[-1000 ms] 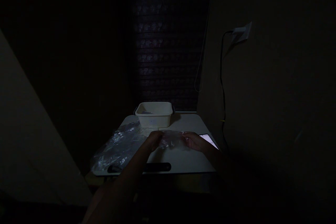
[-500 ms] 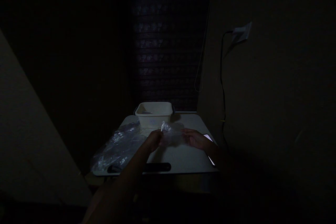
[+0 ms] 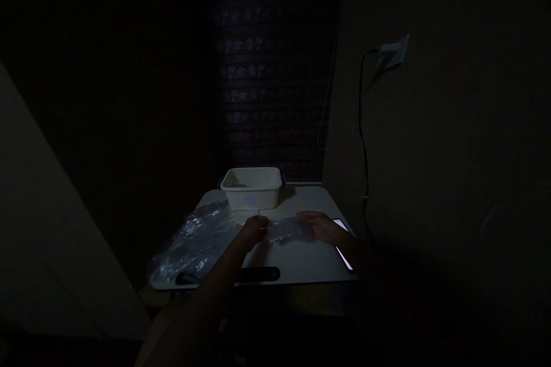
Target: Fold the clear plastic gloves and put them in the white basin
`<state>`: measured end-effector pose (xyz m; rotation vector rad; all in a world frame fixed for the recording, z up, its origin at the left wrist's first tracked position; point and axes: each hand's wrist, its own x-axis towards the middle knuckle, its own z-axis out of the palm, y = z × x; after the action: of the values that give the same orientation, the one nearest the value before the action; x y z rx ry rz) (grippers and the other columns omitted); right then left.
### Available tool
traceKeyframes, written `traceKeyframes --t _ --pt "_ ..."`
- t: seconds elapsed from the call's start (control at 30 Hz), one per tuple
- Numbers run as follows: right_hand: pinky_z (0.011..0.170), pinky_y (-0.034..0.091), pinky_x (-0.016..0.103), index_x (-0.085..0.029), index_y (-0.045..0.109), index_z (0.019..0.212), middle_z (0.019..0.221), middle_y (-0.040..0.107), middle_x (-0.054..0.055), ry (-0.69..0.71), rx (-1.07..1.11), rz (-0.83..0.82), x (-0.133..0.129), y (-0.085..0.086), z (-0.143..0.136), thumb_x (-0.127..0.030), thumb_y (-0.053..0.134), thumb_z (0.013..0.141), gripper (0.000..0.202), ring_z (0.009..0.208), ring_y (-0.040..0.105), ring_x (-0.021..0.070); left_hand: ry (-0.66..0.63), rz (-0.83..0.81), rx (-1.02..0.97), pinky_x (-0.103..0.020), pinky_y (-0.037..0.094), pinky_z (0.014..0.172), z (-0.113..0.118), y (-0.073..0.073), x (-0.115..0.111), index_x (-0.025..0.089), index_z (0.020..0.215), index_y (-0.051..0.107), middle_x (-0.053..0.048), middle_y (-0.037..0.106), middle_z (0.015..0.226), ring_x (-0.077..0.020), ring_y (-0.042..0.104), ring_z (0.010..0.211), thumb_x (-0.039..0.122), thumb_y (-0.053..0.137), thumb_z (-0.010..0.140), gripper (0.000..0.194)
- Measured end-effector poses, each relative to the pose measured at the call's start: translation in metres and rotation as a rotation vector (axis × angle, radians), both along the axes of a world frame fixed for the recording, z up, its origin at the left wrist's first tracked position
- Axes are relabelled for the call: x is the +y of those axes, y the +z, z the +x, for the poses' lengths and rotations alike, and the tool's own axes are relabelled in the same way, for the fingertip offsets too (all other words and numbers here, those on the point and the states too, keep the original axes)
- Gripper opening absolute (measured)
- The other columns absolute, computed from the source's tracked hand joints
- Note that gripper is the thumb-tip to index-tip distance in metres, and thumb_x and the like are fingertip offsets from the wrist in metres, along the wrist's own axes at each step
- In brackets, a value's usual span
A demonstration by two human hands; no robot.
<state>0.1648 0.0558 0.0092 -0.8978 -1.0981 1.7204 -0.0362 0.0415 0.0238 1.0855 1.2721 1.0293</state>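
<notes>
A small clear plastic bag (image 3: 287, 230) is stretched between my two hands, above the front half of a small white table (image 3: 301, 264). Its left end is pinched by my left hand (image 3: 255, 229), fingers closed. At the other end, my right hand (image 3: 321, 226) grips the bag with thumb and fingers, though dim light blurs the fingertips. To the left, a large crinkled sheet of clear plastic (image 3: 193, 238) spreads over the table. Behind my hands stands a white plastic basin (image 3: 253, 199) with dark handles; something pale lies inside it.
A phone with a lit screen (image 3: 344, 249) lies at the table's right edge, beside my right forearm. Dark handle slots (image 3: 258, 274) run along the front edge. A black cord (image 3: 364, 143) hangs from a wall outlet (image 3: 394, 53). A dark blind (image 3: 267, 97) covers the back.
The bag's crumpled upper part, which stood up by my left hand, has dropped, and the bag now lies flatter between both hands. My hands have hardly moved.
</notes>
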Motion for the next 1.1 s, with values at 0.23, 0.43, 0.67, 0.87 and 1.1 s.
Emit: traceKeyframes --t 0.23,0.43,0.67,0.87,1.1 --pt "0.051 0.041 0.025 -0.017 0.043 0.083 0.062 0.054 0.001 -0.127 -0.173 -0.080 0.001 -0.013 -0.001 -0.022 0.032 0.071 0.016 0.056 0.054 0.0111 0.059 0.116 0.260 -0.022 0.039 0.049 0.004 -0.022 0.003 0.011 0.089 0.040 0.001 0.052 0.056 -0.0091 0.051 0.049 0.005 0.044 0.061 0.029" --pt "0.069 0.039 0.030 -0.016 0.044 0.092 0.085 0.055 0.007 -0.368 -0.896 0.221 0.006 -0.025 -0.004 -0.015 0.038 0.065 0.028 0.079 0.052 0.0159 0.042 0.278 0.568 -0.031 0.026 0.083 -0.001 -0.025 0.004 0.008 0.096 0.044 -0.015 0.047 0.101 -0.0199 0.038 0.099 0.005 0.042 0.062 0.033" --pt "0.086 0.026 0.028 -0.010 0.040 0.107 0.111 0.042 0.011 -0.229 -1.247 0.833 -0.005 -0.033 -0.021 -0.015 0.030 0.070 0.039 0.102 0.036 0.0166 -0.275 0.568 1.370 -0.043 0.016 0.087 0.012 -0.054 -0.015 0.006 0.115 0.026 -0.015 0.024 0.121 -0.0255 0.015 0.112 0.027 0.030 0.073 0.047" --pt "0.091 0.015 0.034 -0.009 0.030 0.114 0.121 0.028 0.010 -0.068 -1.487 1.176 -0.024 -0.053 -0.050 -0.032 0.020 0.077 0.045 0.111 0.020 0.0166 -0.336 0.610 1.571 -0.042 0.014 0.088 0.019 -0.062 -0.029 0.004 0.116 0.023 -0.014 0.021 0.123 -0.0238 0.013 0.112 0.030 0.017 0.076 0.049" --pt "0.090 0.005 0.040 -0.013 0.026 0.117 0.122 0.026 0.007 -0.002 -1.562 1.131 -0.027 -0.060 -0.058 -0.037 0.009 0.078 0.049 0.112 0.016 0.0160 -0.389 0.628 1.579 -0.045 0.013 0.086 0.019 -0.063 -0.032 0.006 0.117 0.021 -0.012 0.021 0.123 -0.0229 0.012 0.113 0.029 0.017 0.075 0.048"
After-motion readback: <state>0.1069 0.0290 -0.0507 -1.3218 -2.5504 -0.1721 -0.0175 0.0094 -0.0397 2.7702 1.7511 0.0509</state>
